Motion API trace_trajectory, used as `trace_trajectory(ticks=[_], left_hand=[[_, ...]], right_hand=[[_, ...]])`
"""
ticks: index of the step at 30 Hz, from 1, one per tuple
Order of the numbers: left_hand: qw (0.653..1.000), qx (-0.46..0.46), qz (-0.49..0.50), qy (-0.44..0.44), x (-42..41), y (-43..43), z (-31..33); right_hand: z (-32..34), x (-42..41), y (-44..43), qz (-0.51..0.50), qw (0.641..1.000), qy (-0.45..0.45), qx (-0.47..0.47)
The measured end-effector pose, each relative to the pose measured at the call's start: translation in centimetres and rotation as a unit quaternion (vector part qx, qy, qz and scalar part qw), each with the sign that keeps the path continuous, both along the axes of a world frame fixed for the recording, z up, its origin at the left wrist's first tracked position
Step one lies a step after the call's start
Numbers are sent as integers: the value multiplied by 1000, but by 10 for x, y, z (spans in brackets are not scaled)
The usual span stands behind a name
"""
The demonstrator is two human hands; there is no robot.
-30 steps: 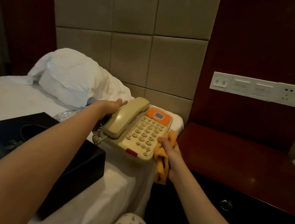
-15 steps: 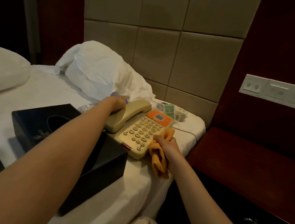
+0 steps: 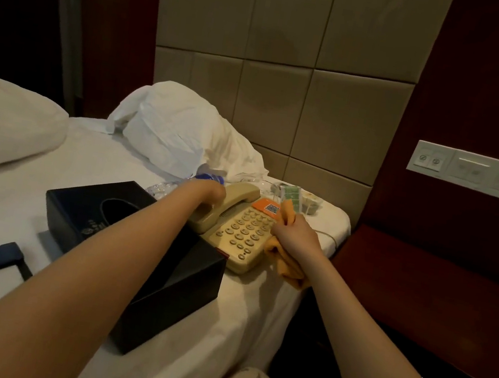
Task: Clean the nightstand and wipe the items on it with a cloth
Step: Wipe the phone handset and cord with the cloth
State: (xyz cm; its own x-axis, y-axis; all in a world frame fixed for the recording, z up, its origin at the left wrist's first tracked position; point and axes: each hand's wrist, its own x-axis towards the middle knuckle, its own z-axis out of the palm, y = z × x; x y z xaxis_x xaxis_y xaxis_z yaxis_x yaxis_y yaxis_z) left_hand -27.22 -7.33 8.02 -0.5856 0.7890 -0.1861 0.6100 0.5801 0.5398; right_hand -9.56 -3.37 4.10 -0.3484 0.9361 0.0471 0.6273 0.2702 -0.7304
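Observation:
A beige telephone (image 3: pixel 241 237) with an orange label lies on the white bed sheet near the bed's right edge. My left hand (image 3: pixel 207 198) grips its handset (image 3: pixel 233 199), which sits on the cradle. My right hand (image 3: pixel 294 239) holds an orange cloth (image 3: pixel 286 266) against the phone's right side, beside the keypad. The dark red nightstand (image 3: pixel 427 301) stands to the right of the bed, its top bare in view.
A black tissue box (image 3: pixel 121 233) sits on the bed just left of the phone. A plastic bottle (image 3: pixel 207 177), a green packet (image 3: pixel 290 194) and small items lie behind the phone. White pillows (image 3: pixel 182 131) lie at the headboard. A wall switch panel (image 3: pixel 475 172) hangs above the nightstand.
The phone has come down from the air onto the bed sheet. My right hand with the cloth has slid further up along the phone's right side.

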Motion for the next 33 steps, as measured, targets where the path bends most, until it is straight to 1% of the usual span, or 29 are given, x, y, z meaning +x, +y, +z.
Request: trace_trajectory(ticks=[3, 7, 12, 14, 17, 19, 22, 23, 24, 27, 28, 30, 33], left_hand=[[999, -21, -9, 27, 13, -19, 8], [991, 7, -41, 125, 18, -52, 21], [983, 6, -40, 181, 0, -92, 13], [978, 2, -33, 206, -6, -111, 12], [981, -22, -48, 186, -14, -132, 12], [982, -34, -41, 182, -19, -144, 9], [977, -57, -11, 204, -27, -153, 1], [975, -64, -5, 211, -27, -154, -3], [974, -64, -4, 216, -26, -154, -7], [975, -12, 3, 220, -22, -154, -10], [976, 11, 9, 219, -22, -154, -9], [976, 42, 14, 214, -21, -157, -5], [975, 54, 0, 218, -15, -159, 3]], right_hand=[[10, -5, -10, 26, 1000, 4, 9], [19, -17, -28, 78, 997, 1, -9], [35, -41, -53, 136, 990, -31, 27], [41, -54, -63, 169, 983, -69, 27], [46, -72, -79, 207, 968, -140, 1], [50, -79, -90, 200, 963, -178, -3], [55, -80, -105, 201, 952, -222, -63], [53, -80, -109, 193, 953, -225, -67], [50, -82, -111, 181, 957, -223, -37], [36, -86, -116, 147, 952, -230, 136], [32, -86, -117, 141, 951, -222, 161], [30, -82, -118, 140, 952, -202, 182], [34, -70, -118, 134, 951, -189, 203]])
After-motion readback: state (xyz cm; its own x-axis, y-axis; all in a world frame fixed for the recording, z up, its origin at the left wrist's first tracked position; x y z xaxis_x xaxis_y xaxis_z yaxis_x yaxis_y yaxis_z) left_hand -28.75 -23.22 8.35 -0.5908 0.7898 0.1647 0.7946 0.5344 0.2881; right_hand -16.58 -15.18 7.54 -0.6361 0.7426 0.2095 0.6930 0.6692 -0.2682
